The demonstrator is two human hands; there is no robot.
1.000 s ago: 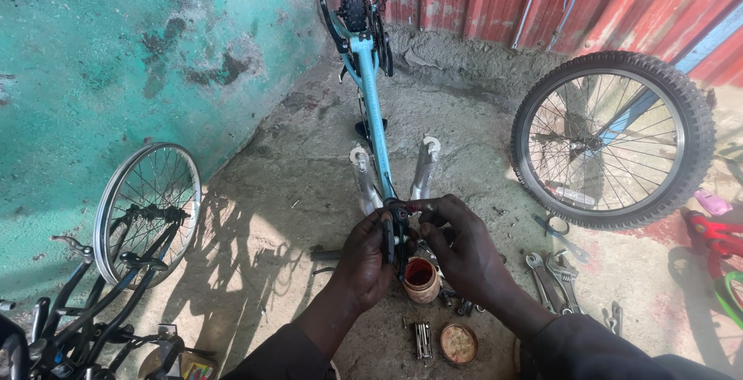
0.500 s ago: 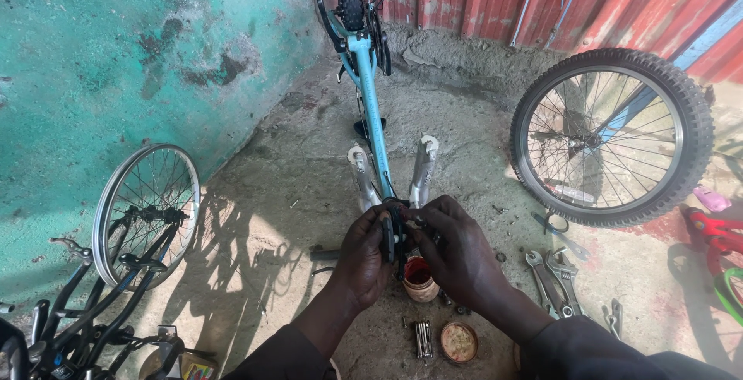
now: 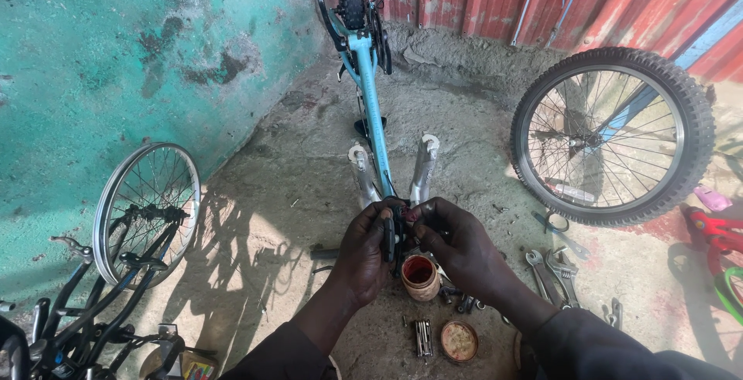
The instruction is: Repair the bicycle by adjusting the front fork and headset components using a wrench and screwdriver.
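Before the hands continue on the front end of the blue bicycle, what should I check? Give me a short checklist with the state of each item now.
1. Both hands on the part: ok. Left hand and right hand hold the black part at the front end of the upside-down light blue bicycle frame.
2. Small open tin of red grease upright under the hands: ok.
3. Round tin lid on the ground beside it: ok.
4. Metal spanners near the right hand: ok.
5. Part seated fully: cannot tell, the fingers hide it.

A rough concrete floor point(image 3: 309, 186) carries a small open tin point(image 3: 420, 278) with its round lid point(image 3: 458, 341) nearby, a few spanners point(image 3: 551, 272), a spoked wheel point(image 3: 613, 135) with a knobby tyre, and what seems a multi-tool point(image 3: 422, 337).
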